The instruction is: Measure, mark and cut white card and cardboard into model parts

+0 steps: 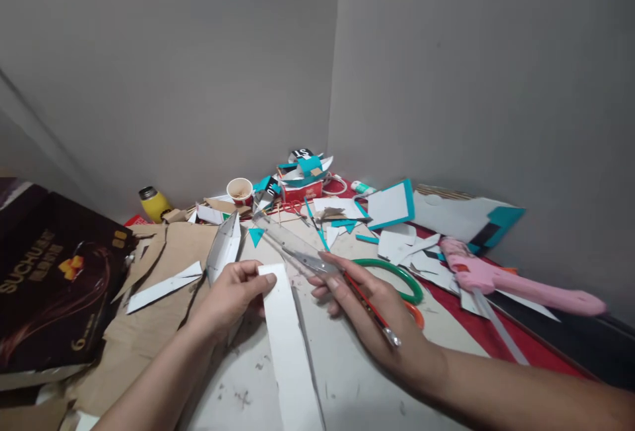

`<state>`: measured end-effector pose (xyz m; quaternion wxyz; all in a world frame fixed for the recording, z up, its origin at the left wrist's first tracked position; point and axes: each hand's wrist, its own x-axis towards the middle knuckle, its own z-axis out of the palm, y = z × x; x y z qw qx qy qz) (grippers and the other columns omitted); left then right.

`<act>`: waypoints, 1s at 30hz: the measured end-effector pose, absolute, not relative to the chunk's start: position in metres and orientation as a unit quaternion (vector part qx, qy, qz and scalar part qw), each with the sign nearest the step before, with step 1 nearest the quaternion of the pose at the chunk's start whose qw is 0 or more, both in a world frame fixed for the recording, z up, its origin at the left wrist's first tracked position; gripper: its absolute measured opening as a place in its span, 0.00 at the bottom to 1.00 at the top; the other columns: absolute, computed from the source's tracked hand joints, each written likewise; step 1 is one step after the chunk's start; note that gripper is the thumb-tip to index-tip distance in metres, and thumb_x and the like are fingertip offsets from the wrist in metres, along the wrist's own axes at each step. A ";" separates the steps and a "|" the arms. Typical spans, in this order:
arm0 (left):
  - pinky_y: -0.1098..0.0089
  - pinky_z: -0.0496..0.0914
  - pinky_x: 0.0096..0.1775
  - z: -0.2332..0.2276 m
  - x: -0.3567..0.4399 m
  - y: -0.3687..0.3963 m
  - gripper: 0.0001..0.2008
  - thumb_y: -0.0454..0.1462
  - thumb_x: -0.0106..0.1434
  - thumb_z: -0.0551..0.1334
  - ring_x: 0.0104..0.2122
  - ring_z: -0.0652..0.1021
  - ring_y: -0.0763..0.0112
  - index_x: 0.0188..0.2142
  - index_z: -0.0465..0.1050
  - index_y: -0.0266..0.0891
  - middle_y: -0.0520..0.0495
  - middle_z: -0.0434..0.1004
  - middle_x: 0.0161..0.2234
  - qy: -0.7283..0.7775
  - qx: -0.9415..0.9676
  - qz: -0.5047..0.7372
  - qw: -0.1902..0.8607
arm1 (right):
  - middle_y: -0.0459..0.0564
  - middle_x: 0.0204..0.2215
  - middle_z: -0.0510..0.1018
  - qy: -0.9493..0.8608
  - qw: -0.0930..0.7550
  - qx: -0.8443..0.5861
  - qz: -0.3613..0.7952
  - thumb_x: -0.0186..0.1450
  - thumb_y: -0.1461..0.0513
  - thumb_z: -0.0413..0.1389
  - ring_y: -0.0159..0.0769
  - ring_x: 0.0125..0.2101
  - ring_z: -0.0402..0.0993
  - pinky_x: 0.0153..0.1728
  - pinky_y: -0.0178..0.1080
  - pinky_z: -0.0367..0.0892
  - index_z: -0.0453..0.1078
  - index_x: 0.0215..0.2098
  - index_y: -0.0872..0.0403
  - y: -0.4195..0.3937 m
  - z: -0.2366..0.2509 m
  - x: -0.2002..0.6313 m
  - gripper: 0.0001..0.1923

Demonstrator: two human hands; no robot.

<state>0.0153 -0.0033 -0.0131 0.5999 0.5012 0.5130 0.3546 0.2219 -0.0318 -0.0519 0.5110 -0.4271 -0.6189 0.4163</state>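
Observation:
My left hand point(235, 295) pinches the top end of a long white cardboard strip point(292, 352) between thumb and fingers. The strip runs down toward the bottom edge of the view. In my right hand point(372, 312) are a clear plastic ruler point(292, 239), pointing away to the upper left, and a red-and-black pencil point(370, 305) lying along the fingers. Beyond the right hand, partly covered by it, a green loop handle point(397, 272) and an orange handle point(414, 312) rest on the table. A folded white card piece point(224, 246) stands just beyond my left hand.
A pink glue gun point(496, 279) lies at right among white scraps. Brown cardboard point(143, 332) and a dark printed box point(54, 279) fill the left. At the back are a yellow bottle point(155, 203), a paper cup point(239, 190) and a teal-and-white paper model point(307, 170).

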 end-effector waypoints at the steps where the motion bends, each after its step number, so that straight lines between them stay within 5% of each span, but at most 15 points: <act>1: 0.75 0.67 0.21 -0.014 0.015 -0.003 0.19 0.49 0.48 0.70 0.17 0.69 0.77 0.25 0.70 0.36 0.53 0.69 0.18 0.511 0.500 0.363 0.598 | 0.57 0.38 0.79 -0.625 0.502 -0.426 0.418 0.70 0.53 0.49 0.37 0.33 0.77 0.31 0.38 0.75 0.58 0.60 0.59 -0.032 -0.052 0.222 0.25; 7: 0.75 0.67 0.19 -0.022 0.010 0.003 0.18 0.51 0.54 0.66 0.18 0.71 0.75 0.30 0.68 0.38 0.54 0.71 0.20 0.499 0.497 0.399 0.587 | 0.52 0.29 0.78 -0.660 0.449 -0.417 0.434 0.68 0.52 0.50 0.38 0.29 0.75 0.30 0.41 0.72 0.63 0.55 0.60 -0.031 -0.049 0.221 0.24; 14: 0.75 0.64 0.19 -0.008 0.012 -0.004 0.17 0.50 0.57 0.65 0.16 0.67 0.77 0.28 0.67 0.39 0.57 0.67 0.18 0.492 0.541 0.388 0.561 | 0.43 0.21 0.71 -0.651 0.488 -0.388 0.433 0.69 0.52 0.50 0.29 0.20 0.65 0.21 0.32 0.62 0.70 0.43 0.56 -0.030 -0.048 0.223 0.16; 22: 0.77 0.60 0.25 0.005 0.035 -0.029 0.21 0.49 0.58 0.65 0.20 0.65 0.79 0.20 0.64 0.37 0.57 0.63 0.18 0.500 0.609 0.372 0.491 | 0.41 0.18 0.69 -0.668 0.462 -0.274 0.515 0.65 0.60 0.54 0.28 0.18 0.67 0.18 0.29 0.59 0.64 0.25 0.55 -0.038 -0.037 0.219 0.11; 30: 0.76 0.58 0.23 0.007 0.061 -0.054 0.15 0.49 0.57 0.66 0.20 0.64 0.78 0.31 0.72 0.39 0.56 0.69 0.21 0.517 0.610 0.404 0.445 | 0.38 0.14 0.66 -0.631 0.509 -0.265 0.522 0.66 0.63 0.50 0.27 0.16 0.66 0.19 0.28 0.61 0.62 0.28 0.54 -0.033 -0.031 0.222 0.08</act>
